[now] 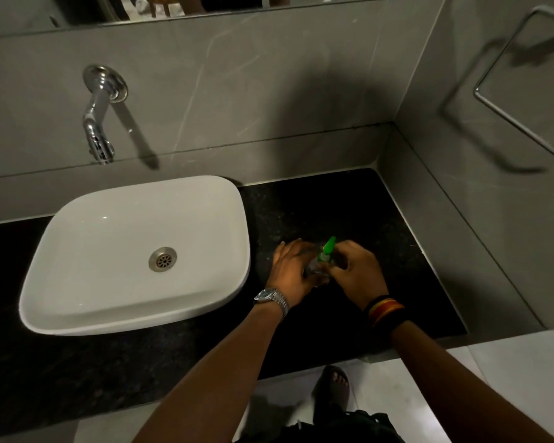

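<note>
A small clear pump bottle with a green pump head (pixel 327 251) stands on the black granite counter (pixel 349 212), to the right of the sink. My left hand (pixel 290 273), with a metal watch at the wrist, grips the bottle's body from the left. My right hand (pixel 357 273), wearing red and black wristbands, has its fingers curled at the bottle's neck just below the green pump. The hands hide most of the bottle.
A white basin (pixel 77 238) with a metal drain sits on the counter at left. A chrome wall tap (pixel 100 135) hangs above it. A towel ring (pixel 525 91) is on the right wall. A mirror edge runs along the top. My sandalled foot (pixel 333 388) is on the pale floor.
</note>
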